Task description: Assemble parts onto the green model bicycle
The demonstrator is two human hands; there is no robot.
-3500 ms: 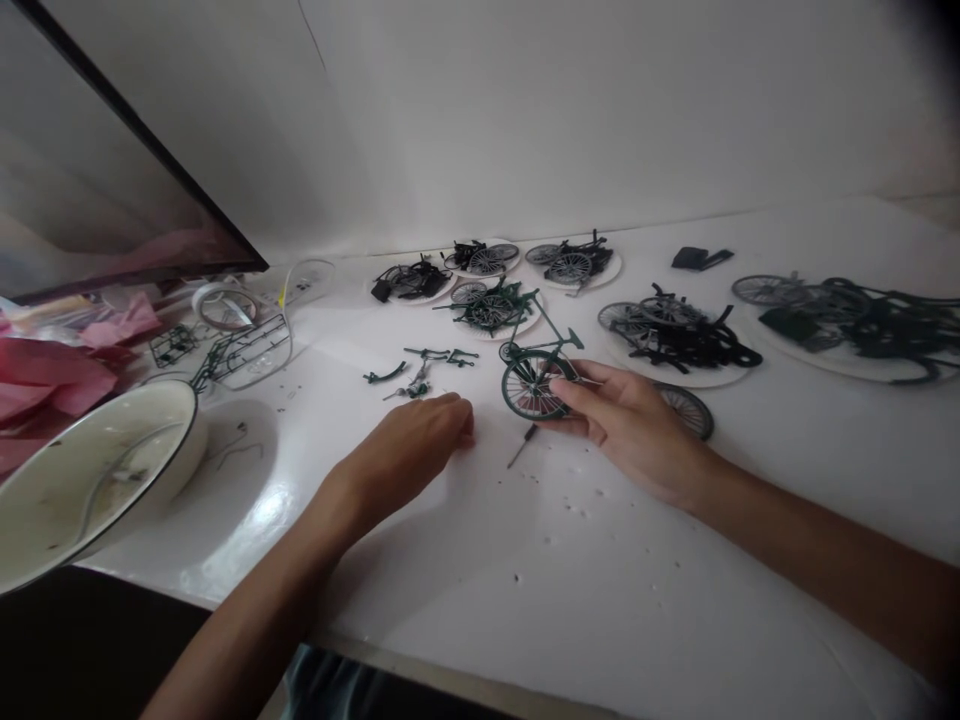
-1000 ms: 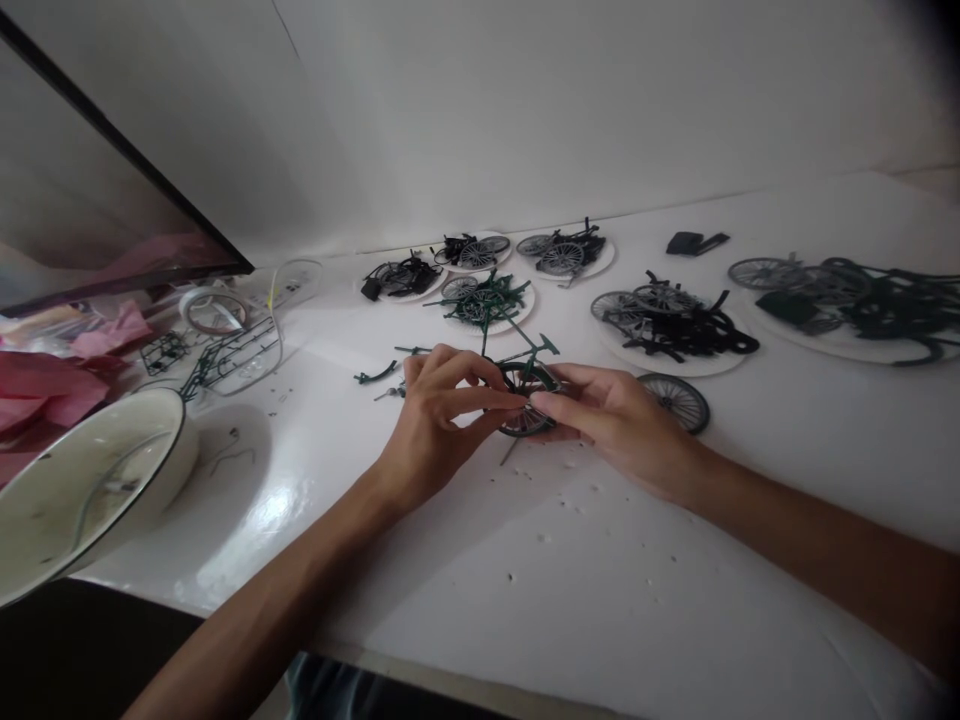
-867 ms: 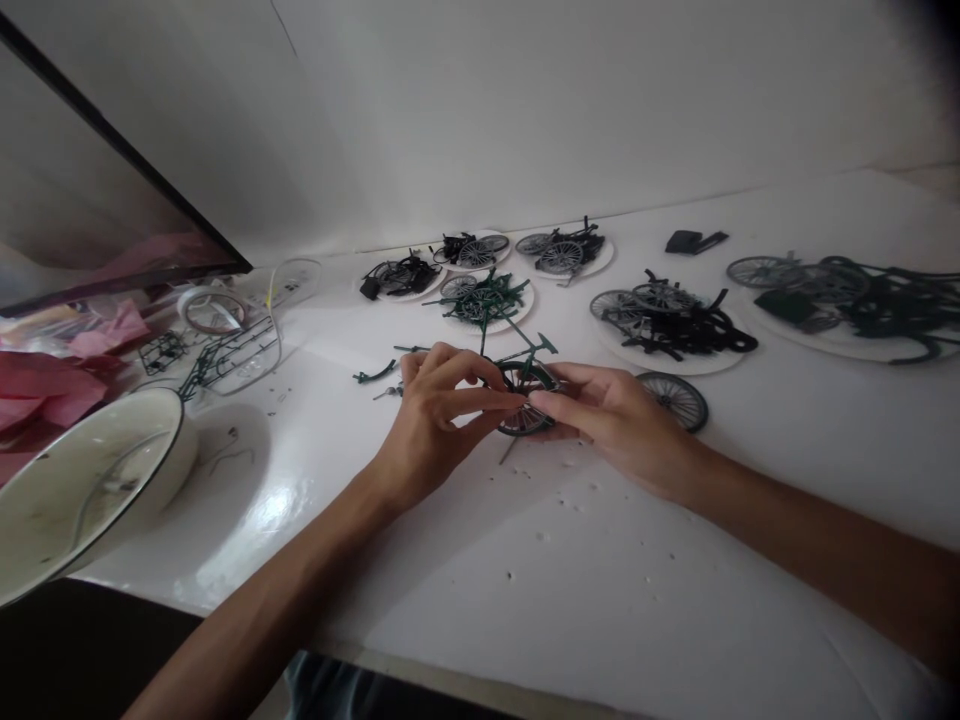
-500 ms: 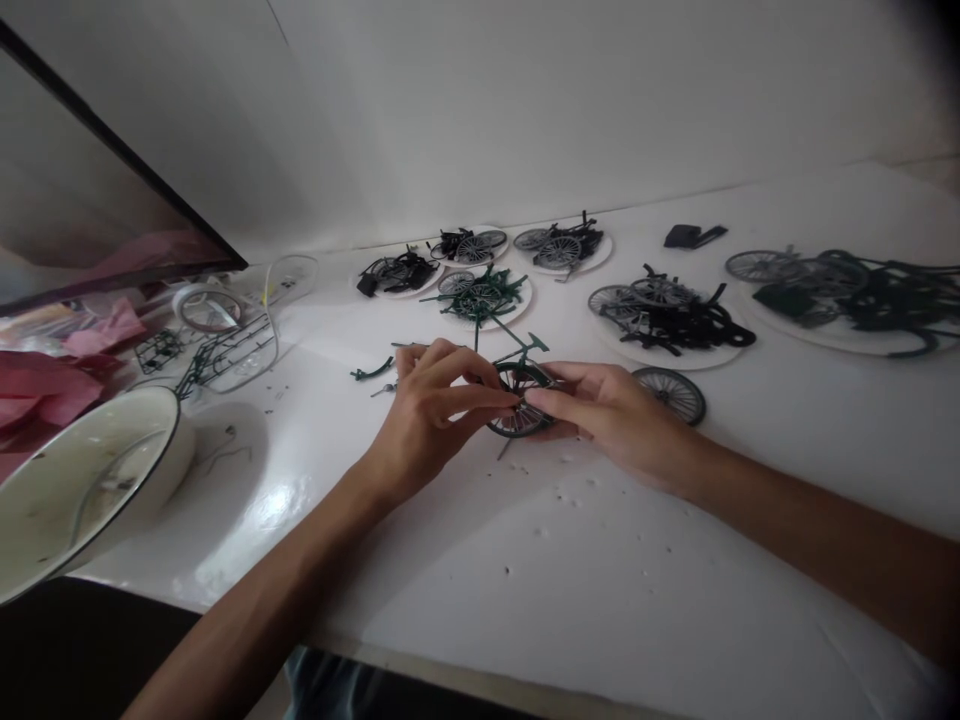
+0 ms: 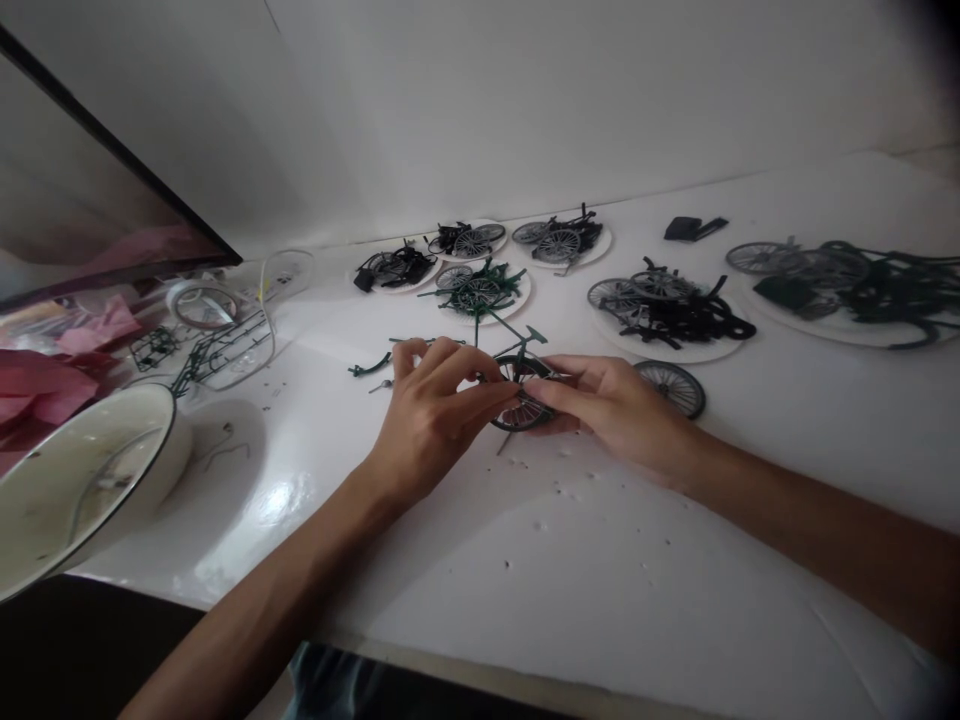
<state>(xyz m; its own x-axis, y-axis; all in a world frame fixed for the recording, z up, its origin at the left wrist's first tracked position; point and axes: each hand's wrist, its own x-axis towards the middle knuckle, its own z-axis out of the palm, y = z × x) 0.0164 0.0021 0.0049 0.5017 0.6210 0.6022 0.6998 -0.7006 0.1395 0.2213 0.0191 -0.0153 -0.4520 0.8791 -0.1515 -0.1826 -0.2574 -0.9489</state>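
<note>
Green frame [image 5: 511, 326] with its wheel [image 5: 532, 411] sits between the 2 hands, over the table [image 5: 570, 600]. Right hand [image 5: 626, 410] has its grip closed round the wheel's right side, thumb in front. Left hand [image 5: 427, 410] comes from the other side, fingertips drawn together near the wheel's middle; whether they pinch anything, I cannot tell. The frame's long axis slopes off beyond the wheel, away from both wrists.
</note>
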